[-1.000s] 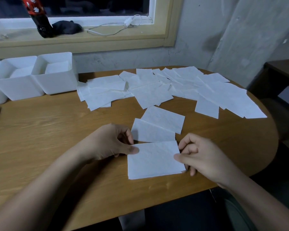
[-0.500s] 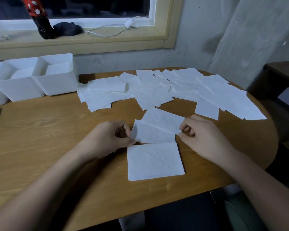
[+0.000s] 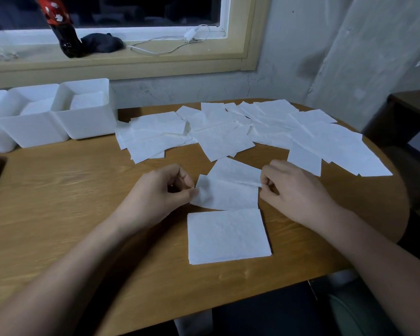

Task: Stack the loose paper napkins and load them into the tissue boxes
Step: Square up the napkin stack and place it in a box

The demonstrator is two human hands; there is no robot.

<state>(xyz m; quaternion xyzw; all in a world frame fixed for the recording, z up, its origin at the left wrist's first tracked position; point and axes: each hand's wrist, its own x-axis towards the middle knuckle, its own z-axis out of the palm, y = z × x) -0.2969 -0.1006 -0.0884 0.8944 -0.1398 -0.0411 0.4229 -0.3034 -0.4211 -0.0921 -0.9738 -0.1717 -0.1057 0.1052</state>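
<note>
1. Our left hand (image 3: 160, 190) pinches the napkin's (image 3: 228, 195) left edge.
2. Our right hand (image 3: 291, 187) pinches its right edge.
3. The napkin lies on the table (image 3: 58, 202), just behind the stack (image 3: 228, 236).

Head view, close down over table (image 3: 58, 214)

**Left hand (image 3: 164, 190) and right hand (image 3: 295, 190) pinch one napkin (image 3: 228, 196)**

Both forearms are bare. They reach in over the near edge of the table (image 3: 83, 190) and converge toward its middle. The left hand's fingers are curled, and its thumb and forefinger nip the napkin's left edge. The right hand faces it with knuckles up and pinches the napkin's right edge near the far corner.
</note>
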